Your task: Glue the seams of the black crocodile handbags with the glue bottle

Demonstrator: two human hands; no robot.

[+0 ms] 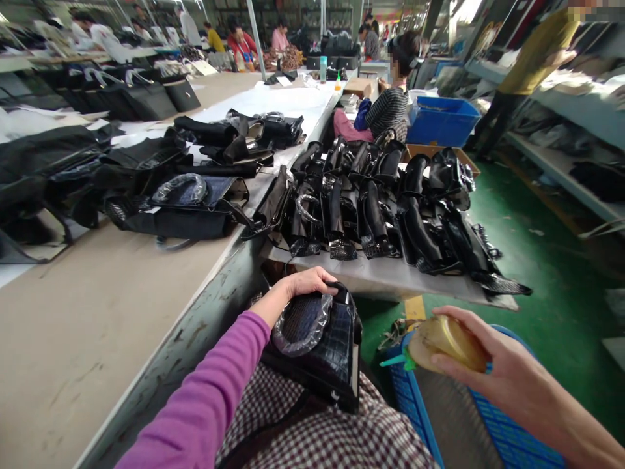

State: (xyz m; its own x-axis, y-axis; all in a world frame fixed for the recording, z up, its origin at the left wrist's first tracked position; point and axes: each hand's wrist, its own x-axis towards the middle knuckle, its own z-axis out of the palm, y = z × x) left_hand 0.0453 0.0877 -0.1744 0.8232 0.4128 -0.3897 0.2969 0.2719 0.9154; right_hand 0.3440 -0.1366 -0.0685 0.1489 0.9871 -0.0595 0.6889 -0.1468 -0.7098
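On my lap, over a checked apron (361, 433), sits a black crocodile-pattern handbag (336, 345). Clear plastic is wrapped round its curved handle (305, 332). My left hand (310, 281) grips the bag's top edge, with the fingertips partly hidden behind it. Off to the right, my right hand (498, 358) is wrapped round a yellowish squeeze bottle (442, 342) with a green nozzle (398, 359) pointing left. The bottle is held apart from the bag, above a blue plastic basket (410, 413).
Several black bags (336, 215) lie in rows on a low table (390, 270) ahead. More black bags (190, 208) rest on the long workbench (97, 339) at left. A co-worker (385, 111) sits beyond the low table, near a blue bin (442, 120). Another person (537, 58) stands at right.
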